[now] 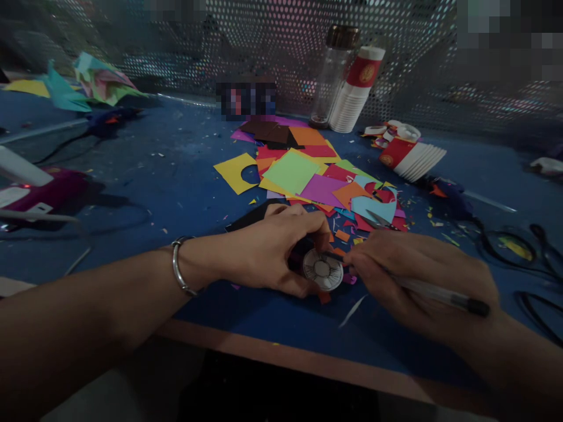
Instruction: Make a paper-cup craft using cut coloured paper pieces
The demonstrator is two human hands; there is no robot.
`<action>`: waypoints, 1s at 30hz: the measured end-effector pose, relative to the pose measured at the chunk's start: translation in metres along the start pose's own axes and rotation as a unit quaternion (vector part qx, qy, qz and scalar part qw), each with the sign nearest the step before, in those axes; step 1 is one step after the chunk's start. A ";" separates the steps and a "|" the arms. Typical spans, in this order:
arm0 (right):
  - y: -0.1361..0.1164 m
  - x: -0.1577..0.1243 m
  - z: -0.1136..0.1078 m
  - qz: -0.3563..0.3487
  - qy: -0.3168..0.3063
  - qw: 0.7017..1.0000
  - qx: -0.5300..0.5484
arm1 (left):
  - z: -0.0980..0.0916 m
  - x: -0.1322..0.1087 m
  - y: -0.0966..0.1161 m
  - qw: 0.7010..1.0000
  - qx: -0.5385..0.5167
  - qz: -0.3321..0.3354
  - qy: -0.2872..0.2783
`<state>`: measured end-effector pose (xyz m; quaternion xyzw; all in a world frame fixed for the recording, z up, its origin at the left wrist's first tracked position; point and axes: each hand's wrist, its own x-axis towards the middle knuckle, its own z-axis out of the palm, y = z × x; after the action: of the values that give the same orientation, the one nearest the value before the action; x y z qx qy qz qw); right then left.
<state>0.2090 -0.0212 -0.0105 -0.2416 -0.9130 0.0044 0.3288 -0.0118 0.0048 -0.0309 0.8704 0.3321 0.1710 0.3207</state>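
In front of me, my left hand [272, 246] has its fingers and thumb curled round a small dark piece with a white round face [322, 269]. That face is turned up towards me, with a ring in its middle and dark lines running outward to the rim. My right hand [417, 269] grips a clear-barrelled pen [440, 295], whose black end points to the right. The pen's tip is at the upper right part of the white face. Most of the dark piece is hidden by my left fingers.
Coloured paper sheets [292, 170] and scraps lie beyond my hands, with scissors [377, 220] among them. A clear bottle [328, 82] and stacked paper cups [354, 94] stand behind. Glue guns [453, 196] with cords lie at the sides; folded paper [103, 79] is far left.
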 end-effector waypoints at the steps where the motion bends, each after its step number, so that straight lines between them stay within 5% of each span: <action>1: 0.000 0.000 -0.001 0.001 -0.001 1.000 -0.001 | 0.000 0.000 0.000 1.000 0.000 0.001 0.000; 30: -0.001 -0.002 -0.003 0.003 -0.006 1.000 0.001 | -0.001 -0.002 -0.002 1.000 0.000 0.006 -0.004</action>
<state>0.2114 -0.0231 -0.0093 -0.2439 -0.9144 0.0077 0.3231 -0.0147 0.0052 -0.0314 0.8730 0.3258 0.1692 0.3211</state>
